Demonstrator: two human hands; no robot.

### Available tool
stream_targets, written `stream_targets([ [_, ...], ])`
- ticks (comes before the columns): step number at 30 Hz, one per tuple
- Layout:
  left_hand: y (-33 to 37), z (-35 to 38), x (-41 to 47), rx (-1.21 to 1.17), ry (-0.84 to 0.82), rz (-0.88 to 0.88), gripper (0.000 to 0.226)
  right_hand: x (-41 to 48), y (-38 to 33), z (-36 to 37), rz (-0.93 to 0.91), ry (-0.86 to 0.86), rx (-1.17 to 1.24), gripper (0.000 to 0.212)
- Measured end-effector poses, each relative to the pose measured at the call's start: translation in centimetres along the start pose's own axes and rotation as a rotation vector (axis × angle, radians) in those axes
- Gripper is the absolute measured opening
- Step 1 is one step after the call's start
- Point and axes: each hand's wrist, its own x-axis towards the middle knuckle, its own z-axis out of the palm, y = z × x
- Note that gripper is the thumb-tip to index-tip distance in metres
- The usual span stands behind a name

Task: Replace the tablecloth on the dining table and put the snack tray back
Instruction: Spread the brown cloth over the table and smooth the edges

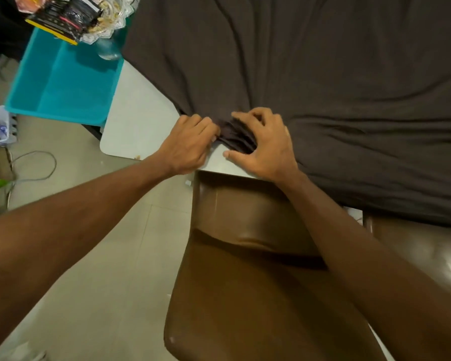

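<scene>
At the near edge of a white table point(138, 121), a dark brown tablecloth point(323, 74) is bunched between two hands: the left hand point(190, 145) pinches the folds, and the right hand point(264, 147) grips them with curled fingers. The table's left corner lies bare; a brown chair point(245, 269) touches the near edge, with open floor point(102, 256) to its left. Past the corner, a glass snack tray point(102, 19) rests on a teal bin point(63, 79).

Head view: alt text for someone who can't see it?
The left hand and right hand bunch a dark tablecloth at the near edge of the table, left corner bare. Glass snack tray upper left, by a teal bin.
</scene>
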Motion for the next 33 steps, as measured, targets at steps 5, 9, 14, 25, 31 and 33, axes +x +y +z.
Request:
stream_targets([
  [5, 0.2, -0.7, -2.0, -0.047, -0.007, 0.004, 0.021, -1.7, -1.4, 1.5, -0.082, 0.030, -0.193, 0.050],
  [9, 0.0, -1.4, -2.1, -0.018, 0.016, 0.046, 0.025, -0.7, -2.9, 1.1, -0.092, -0.016, -0.178, 0.025],
  [14, -1.2, -2.1, -0.9, 0.200, -0.014, 0.130, 0.040, 0.3, -3.9, -1.2, 0.004, -0.027, 0.121, 0.025],
  [25, -4.1, -5.5, 0.4, 0.102, -0.100, 0.034, 0.028, 0.6, -5.2, -1.1, 0.430, -0.238, 0.222, 0.034],
  [31, -3.4, -6.9, -2.6, 0.067, -0.052, 0.114, 0.026, -1.6, -6.6, -0.3, 0.187, -0.254, -0.100, 0.015],
  [33, -3.0, -6.7, -2.9, 0.059, -0.052, 0.098, 0.027, -2.2, -7.4, -0.1, 0.027, -0.161, -0.110, 0.040],
])
